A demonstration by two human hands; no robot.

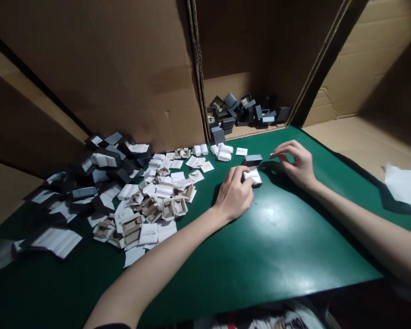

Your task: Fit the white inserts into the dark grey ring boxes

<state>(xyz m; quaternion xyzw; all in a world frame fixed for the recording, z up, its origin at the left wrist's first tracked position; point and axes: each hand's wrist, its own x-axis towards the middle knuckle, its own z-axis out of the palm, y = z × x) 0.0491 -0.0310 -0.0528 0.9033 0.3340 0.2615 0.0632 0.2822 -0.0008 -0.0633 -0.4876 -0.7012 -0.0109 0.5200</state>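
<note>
My left hand [234, 194] is closed around a small dark jewellery box [257, 184] resting on the green table. A folded white insert [252, 176] sits in the box's base, under my fingertips. Behind it the dark lid [252, 160] stands raised. To the right of the box, my right hand [296, 164] hovers over the table with bent, loosely parted fingers. A tiny pale spot shows at its fingertip; whether this is a nail or a small piece, I cannot tell. Left of my left hand lie many white folded card inserts [164, 189], some showing brown undersides.
Dark boxes with white inserts [106, 160] are heaped at the left. More dark boxes [229, 121] lie inside an open cardboard carton [236, 84] at the back. Cardboard walls [133, 68] border the table [294, 246]. A white sheet [406, 187] lies at the far right.
</note>
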